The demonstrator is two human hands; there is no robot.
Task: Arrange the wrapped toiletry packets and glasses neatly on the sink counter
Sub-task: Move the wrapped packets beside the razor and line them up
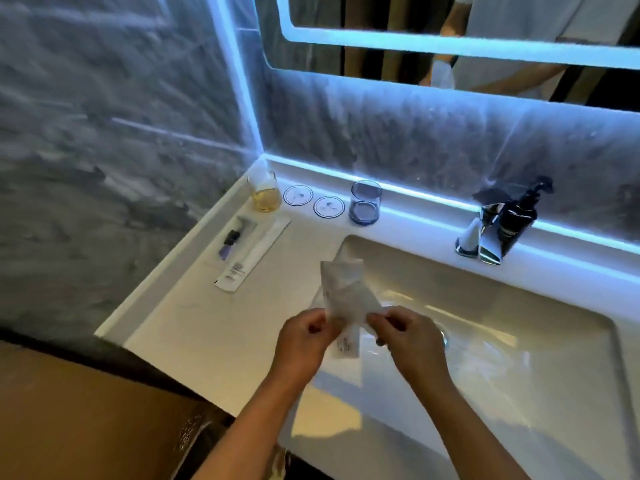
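My left hand (304,336) and my right hand (407,336) both pinch the lower end of a few white wrapped toiletry packets (346,289), held fanned upward over the left rim of the basin. On the counter to the left lie two long wrapped packets side by side: one with a dark and purple item (232,240), one white with a printed label (254,252). At the back stand an amber glass (265,192) in the corner and a blue glass (365,202), with two round coasters (313,200) between them.
A white basin (502,341) fills the right half of the counter (194,341). A chrome faucet (490,233) and a black pump bottle (519,220) stand on the back ledge. A lit mirror hangs above. Marble walls close the left side and back.
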